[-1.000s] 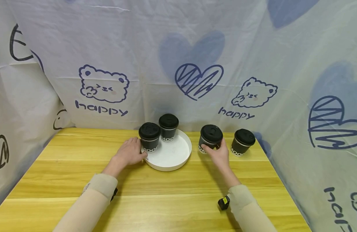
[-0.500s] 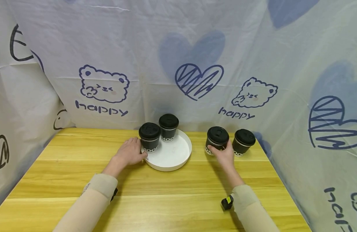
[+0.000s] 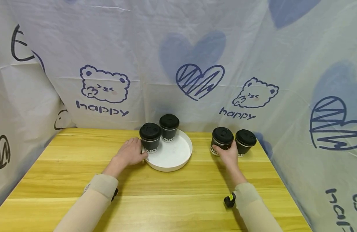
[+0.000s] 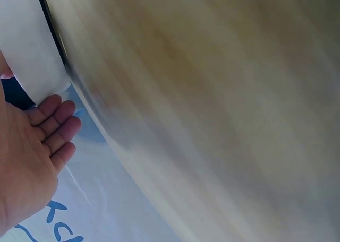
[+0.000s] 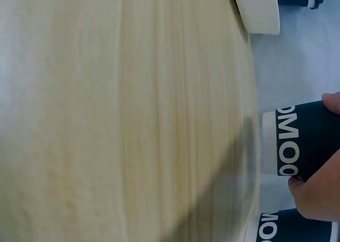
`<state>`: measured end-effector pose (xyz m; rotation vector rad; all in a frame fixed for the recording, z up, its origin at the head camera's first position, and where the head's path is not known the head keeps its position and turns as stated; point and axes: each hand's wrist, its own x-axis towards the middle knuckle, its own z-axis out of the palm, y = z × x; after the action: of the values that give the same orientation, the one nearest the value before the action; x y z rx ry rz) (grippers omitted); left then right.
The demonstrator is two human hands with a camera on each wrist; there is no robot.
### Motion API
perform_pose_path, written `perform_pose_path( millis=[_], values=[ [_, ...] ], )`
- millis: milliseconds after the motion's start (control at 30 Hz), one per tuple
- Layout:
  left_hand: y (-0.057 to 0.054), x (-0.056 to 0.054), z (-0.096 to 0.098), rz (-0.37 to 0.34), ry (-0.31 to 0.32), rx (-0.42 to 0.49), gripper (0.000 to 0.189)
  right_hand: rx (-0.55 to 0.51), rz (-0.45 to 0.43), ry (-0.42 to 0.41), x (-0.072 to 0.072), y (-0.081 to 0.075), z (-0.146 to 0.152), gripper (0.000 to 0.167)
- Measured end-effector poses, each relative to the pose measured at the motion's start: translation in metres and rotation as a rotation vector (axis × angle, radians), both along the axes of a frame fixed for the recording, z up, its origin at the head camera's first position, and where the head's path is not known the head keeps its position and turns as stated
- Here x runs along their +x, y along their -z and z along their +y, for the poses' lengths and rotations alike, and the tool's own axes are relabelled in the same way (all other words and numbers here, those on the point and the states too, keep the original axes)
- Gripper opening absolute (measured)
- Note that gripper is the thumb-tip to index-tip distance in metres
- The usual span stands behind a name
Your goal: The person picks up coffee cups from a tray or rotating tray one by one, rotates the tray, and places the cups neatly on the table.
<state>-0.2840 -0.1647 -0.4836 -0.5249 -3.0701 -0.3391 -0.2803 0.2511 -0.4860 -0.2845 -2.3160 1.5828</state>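
Note:
My left hand [image 3: 131,152] rests at the left side of a round white tray [image 3: 174,158], fingers loosely bent, thumb by the rim. In the left wrist view its fingertips lie beside the tray's wall [image 4: 34,45]. Two black lidded paper cups stand in the tray: a front cup [image 3: 150,137] beside that hand and a rear cup [image 3: 169,126]. At the right, my right hand [image 3: 229,157] grips a third lidded paper cup [image 3: 222,135], thumb on its near side. Close on its right stands another paper cup [image 3: 246,141], partly hidden by the hand.
All this sits on a yellow wooden table [image 3: 167,206]. A white printed curtain [image 3: 155,90] hangs along its back edge and sides. Bare table lies between the tray and the gripped cup.
My right hand has shifted the gripped cup to the right, away from the tray and up close to the rightmost cup. The left hand and tray have stayed in place.

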Motion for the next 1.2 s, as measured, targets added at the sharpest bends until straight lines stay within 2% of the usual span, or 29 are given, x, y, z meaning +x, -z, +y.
perform_pose_path(
  millis=[700,1033,1200],
  values=[
    [-0.002,0.002,0.001,-0.030,-0.014,0.004,0.082,0.030,-0.076,0.038,-0.009,0.010,0.010,0.092],
    [-0.001,0.001,0.001,-0.016,-0.009,0.009,0.075,0.024,-0.100,0.032,-0.007,0.009,0.013,0.093],
    [-0.001,0.001,0.002,-0.022,-0.011,0.010,0.077,-0.007,-0.110,-0.003,-0.002,0.008,0.014,0.096]
  ],
)
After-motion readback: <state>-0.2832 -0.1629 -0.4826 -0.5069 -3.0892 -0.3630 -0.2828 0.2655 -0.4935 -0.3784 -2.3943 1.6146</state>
